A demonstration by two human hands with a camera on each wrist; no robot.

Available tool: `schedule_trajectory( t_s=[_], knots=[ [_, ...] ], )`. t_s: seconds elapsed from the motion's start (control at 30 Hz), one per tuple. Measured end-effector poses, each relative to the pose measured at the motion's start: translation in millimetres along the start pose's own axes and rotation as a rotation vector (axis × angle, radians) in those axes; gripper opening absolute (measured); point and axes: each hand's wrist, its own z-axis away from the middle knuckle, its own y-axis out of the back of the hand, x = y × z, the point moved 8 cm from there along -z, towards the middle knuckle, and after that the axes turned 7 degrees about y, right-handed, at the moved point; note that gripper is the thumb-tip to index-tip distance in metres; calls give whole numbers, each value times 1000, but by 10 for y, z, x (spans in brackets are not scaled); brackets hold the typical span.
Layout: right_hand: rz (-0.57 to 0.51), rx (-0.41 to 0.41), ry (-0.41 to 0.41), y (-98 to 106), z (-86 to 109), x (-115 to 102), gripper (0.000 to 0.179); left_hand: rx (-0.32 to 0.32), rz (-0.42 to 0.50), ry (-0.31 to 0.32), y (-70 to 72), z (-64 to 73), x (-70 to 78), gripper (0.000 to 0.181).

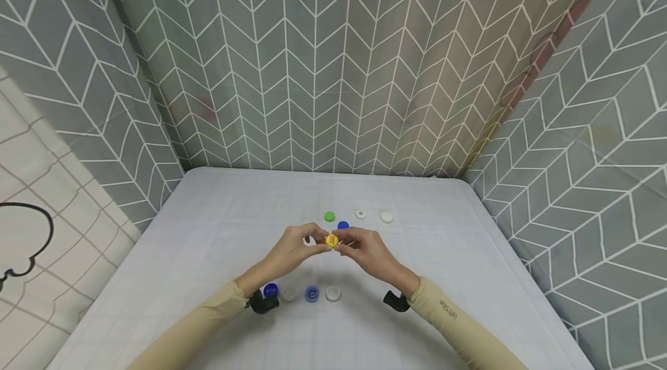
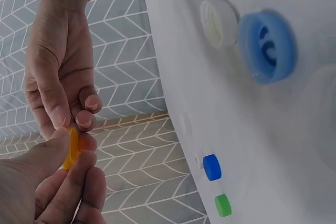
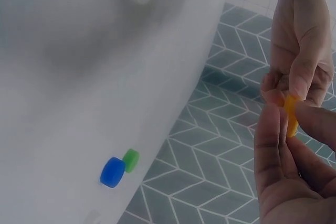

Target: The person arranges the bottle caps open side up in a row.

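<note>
A small yellow bottle cap [image 1: 332, 240], with markings on its top, is held up above the white table between both hands. The left hand [image 1: 294, 249] pinches its left side between thumb and fingers. From the other side, the right hand [image 1: 371, 249] pinches the same cap. Both wrist views show the yellow cap [image 2: 73, 148] edge-on, fingertips of the two hands meeting around it. Just beyond the hands, a blue cap [image 1: 343, 224] and a green cap [image 1: 329, 216] lie on the table.
Farther right lie two white caps [image 1: 386, 217]. Closer to the body, a row holds a dark blue cap [image 1: 270, 290], a whitish cap [image 1: 288, 295], a lighter blue cap [image 1: 311, 293] and a white cap [image 1: 332, 293]. Patterned curtains [image 1: 312, 69] hang behind the table [image 1: 234, 196].
</note>
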Motion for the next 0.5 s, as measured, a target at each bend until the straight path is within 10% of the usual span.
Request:
schedule_trajectory(
  t_s=[0.5],
  knots=[
    [-58, 145, -4, 148, -80, -28, 37, 147, -62, -76, 105, -102, 151, 21]
  ],
)
